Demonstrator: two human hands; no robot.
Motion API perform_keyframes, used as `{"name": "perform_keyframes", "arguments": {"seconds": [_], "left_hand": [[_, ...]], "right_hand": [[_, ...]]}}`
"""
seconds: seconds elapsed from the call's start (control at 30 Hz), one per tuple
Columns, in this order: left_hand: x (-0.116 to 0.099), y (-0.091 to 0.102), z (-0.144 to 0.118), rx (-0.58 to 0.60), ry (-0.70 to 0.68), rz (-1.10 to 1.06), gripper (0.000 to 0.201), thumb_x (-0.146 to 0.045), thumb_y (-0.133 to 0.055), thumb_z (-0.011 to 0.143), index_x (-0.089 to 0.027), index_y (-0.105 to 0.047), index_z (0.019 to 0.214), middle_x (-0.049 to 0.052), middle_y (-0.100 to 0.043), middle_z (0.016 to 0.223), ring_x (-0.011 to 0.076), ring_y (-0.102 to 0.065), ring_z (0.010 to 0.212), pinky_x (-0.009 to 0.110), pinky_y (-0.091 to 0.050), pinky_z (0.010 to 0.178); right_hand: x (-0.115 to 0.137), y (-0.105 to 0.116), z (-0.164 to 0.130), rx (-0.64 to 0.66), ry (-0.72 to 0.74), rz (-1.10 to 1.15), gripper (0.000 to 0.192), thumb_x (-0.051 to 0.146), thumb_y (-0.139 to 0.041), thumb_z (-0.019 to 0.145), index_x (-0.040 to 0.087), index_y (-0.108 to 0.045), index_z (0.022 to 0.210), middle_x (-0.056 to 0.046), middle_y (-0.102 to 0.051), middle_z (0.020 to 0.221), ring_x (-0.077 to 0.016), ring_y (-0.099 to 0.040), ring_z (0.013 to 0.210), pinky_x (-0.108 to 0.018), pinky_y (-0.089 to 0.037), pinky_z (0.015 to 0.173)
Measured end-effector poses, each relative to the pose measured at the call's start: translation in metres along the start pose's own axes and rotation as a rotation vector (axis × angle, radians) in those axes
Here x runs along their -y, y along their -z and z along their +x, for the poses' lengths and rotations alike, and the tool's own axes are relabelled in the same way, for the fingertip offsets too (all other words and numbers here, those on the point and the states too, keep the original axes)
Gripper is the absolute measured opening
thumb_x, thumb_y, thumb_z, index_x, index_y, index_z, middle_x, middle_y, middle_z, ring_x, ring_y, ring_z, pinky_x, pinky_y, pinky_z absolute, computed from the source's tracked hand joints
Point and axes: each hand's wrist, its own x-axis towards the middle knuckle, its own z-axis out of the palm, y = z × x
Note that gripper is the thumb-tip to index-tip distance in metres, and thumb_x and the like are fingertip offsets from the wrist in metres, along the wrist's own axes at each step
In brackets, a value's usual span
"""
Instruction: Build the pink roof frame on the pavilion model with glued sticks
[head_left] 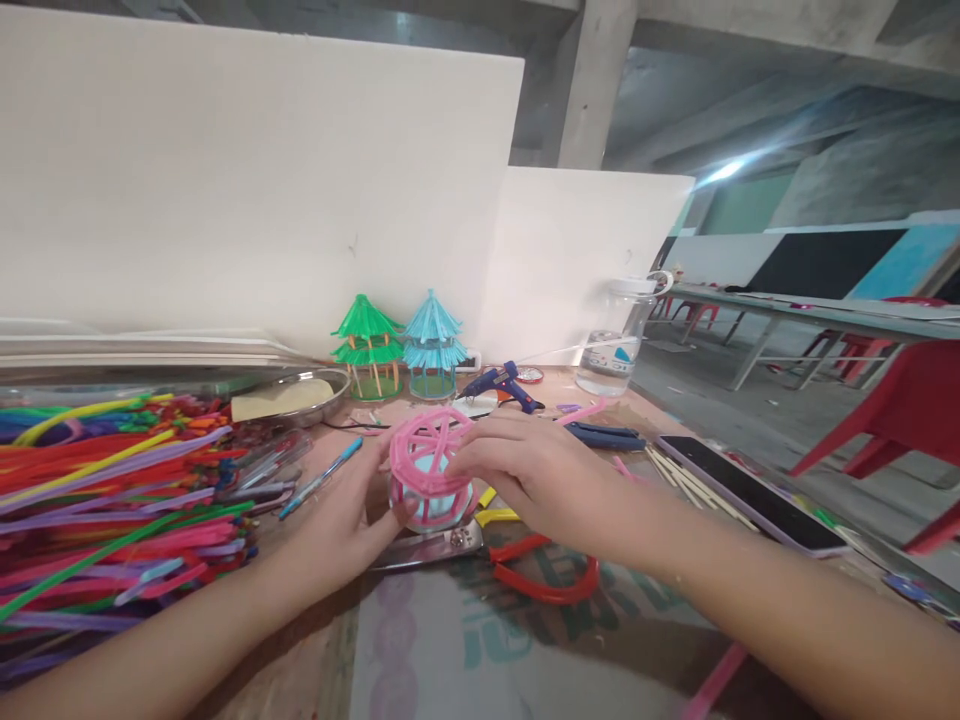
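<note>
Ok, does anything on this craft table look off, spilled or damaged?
Nothing stands out. Both hands, left hand and right hand, hold the pink wheel frame; the green pavilion and blue pavilion stand upright.

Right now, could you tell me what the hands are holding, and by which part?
Both hands hold the pink pipe-cleaner frame: the left hand grips its lower left side, and the right hand pinches its upper right rim.
</note>
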Motion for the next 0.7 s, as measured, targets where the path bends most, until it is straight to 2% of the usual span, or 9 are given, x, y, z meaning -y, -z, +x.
{"name": "perform_keyframes", "arguments": {"seconds": [0.07, 0.1, 0.17, 0.23, 0.4, 0.5, 0.6, 0.7], "left_hand": [[-0.010, 0.007, 0.001, -0.030, -0.053, 0.061, 0.054, -0.035, -0.058, 0.085, -0.025, -0.049, 0.137, 0.009, -0.053, 0.145, 0.0318, -0.046, 0.137, 0.048, -0.040, 0.113], [-0.017, 0.012, 0.002, -0.055, -0.083, 0.089, 0.048, -0.032, -0.055, 0.086, -0.025, -0.052, 0.133, 0.009, -0.051, 0.146, 0.0312, -0.044, 0.139, 0.049, -0.039, 0.114], [-0.031, 0.021, 0.004, -0.087, -0.122, 0.155, 0.027, -0.030, -0.051, 0.089, -0.026, -0.062, 0.114, 0.008, -0.052, 0.143, 0.0299, -0.044, 0.138, 0.048, -0.041, 0.112], [-0.044, 0.027, 0.007, -0.039, -0.170, 0.258, 0.021, -0.031, -0.051, 0.090, -0.028, -0.069, 0.101, 0.007, -0.054, 0.139, 0.0301, -0.044, 0.137, 0.048, -0.042, 0.111], [-0.062, 0.032, 0.012, 0.097, -0.300, 0.394, 0.025, -0.027, -0.050, 0.090, -0.029, -0.073, 0.102, 0.004, -0.059, 0.137, 0.0314, -0.046, 0.135, 0.054, -0.030, 0.119], [-0.068, 0.034, 0.012, 0.125, -0.280, 0.357, 0.025, -0.027, -0.051, 0.088, -0.029, -0.074, 0.097, 0.003, -0.060, 0.137, 0.0326, -0.046, 0.135, 0.056, -0.026, 0.121], [-0.072, 0.037, 0.013, 0.183, -0.227, 0.311, 0.028, -0.027, -0.048, 0.089, -0.029, -0.076, 0.094, 0.002, -0.058, 0.140, 0.0319, -0.047, 0.135, 0.057, -0.028, 0.120], [-0.071, 0.037, 0.011, 0.190, -0.215, 0.321, 0.032, -0.026, -0.044, 0.091, -0.028, -0.076, 0.092, 0.002, -0.056, 0.143, 0.0306, -0.047, 0.136, 0.055, -0.031, 0.120]], "right_hand": [[0.001, 0.000, 0.000, -0.005, -0.008, -0.001, 0.027, 0.003, -0.047, 0.094, 0.017, -0.071, 0.096, -0.006, -0.072, 0.094, -0.0180, -0.063, 0.092, -0.032, -0.050, 0.082], [0.002, 0.000, 0.000, -0.001, -0.008, -0.004, 0.026, 0.003, -0.048, 0.094, 0.017, -0.071, 0.096, -0.006, -0.072, 0.094, -0.0181, -0.063, 0.092, -0.032, -0.050, 0.082], [0.004, 0.001, 0.000, 0.012, -0.005, -0.005, 0.026, 0.003, -0.049, 0.093, 0.016, -0.070, 0.098, -0.006, -0.072, 0.094, -0.0181, -0.063, 0.093, -0.032, -0.050, 0.084], [0.007, 0.002, 0.000, 0.023, 0.004, 0.002, 0.027, 0.003, -0.048, 0.093, 0.017, -0.070, 0.100, -0.006, -0.072, 0.095, -0.0173, -0.063, 0.094, -0.031, -0.049, 0.085], [0.013, 0.003, 0.000, -0.004, 0.104, -0.053, 0.029, 0.005, -0.040, 0.098, 0.015, -0.067, 0.102, -0.007, -0.070, 0.095, -0.0175, -0.061, 0.097, -0.031, -0.048, 0.086], [0.017, 0.002, -0.001, 0.005, 0.155, -0.118, 0.030, 0.005, -0.037, 0.098, 0.013, -0.067, 0.099, -0.008, -0.069, 0.092, -0.0191, -0.060, 0.090, -0.033, -0.049, 0.083], [0.021, 0.001, -0.003, 0.031, 0.181, -0.148, 0.031, 0.004, -0.036, 0.097, 0.014, -0.066, 0.097, -0.007, -0.069, 0.092, -0.0194, -0.059, 0.087, -0.033, -0.049, 0.082], [0.022, 0.002, -0.004, 0.047, 0.185, -0.169, 0.031, 0.005, -0.036, 0.098, 0.014, -0.066, 0.097, -0.008, -0.068, 0.093, -0.0198, -0.057, 0.087, -0.033, -0.048, 0.081]]}}
